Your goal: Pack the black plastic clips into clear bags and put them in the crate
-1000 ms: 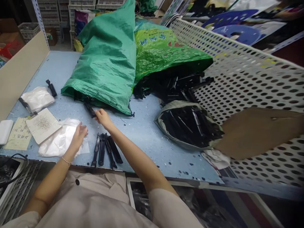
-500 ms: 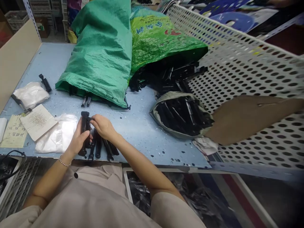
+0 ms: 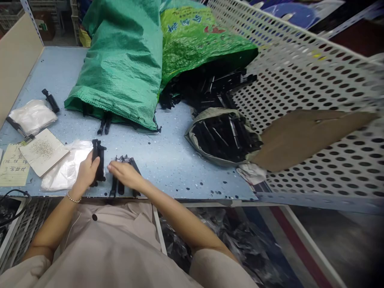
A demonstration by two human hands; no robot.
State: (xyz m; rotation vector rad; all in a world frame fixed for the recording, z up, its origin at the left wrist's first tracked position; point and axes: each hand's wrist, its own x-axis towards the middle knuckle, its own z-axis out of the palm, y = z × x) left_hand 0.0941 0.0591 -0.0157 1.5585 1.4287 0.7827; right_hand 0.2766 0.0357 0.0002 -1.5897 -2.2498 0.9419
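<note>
My left hand (image 3: 87,171) is wrapped round black plastic parts (image 3: 99,162), held upright beside a stack of clear plastic bags (image 3: 58,172). To the right, my right hand (image 3: 123,173) is over several loose black parts (image 3: 121,188) at the table's front edge. Its fingers are stretched out and lie close together, apart from the parts in my left hand. Whether its underside touches the loose parts is hidden.
A green sack (image 3: 120,68) and a printed green bag (image 3: 198,48) lie behind. An open cloth bag (image 3: 222,158) of black parts is beside a white perforated crate (image 3: 300,76). A square board (image 3: 43,152) and yellow note (image 3: 13,166) are left.
My right hand has come off the parts in my left hand, and its fingers have straightened. My left hand has moved slightly left with the parts. The whole view has shifted a little.
</note>
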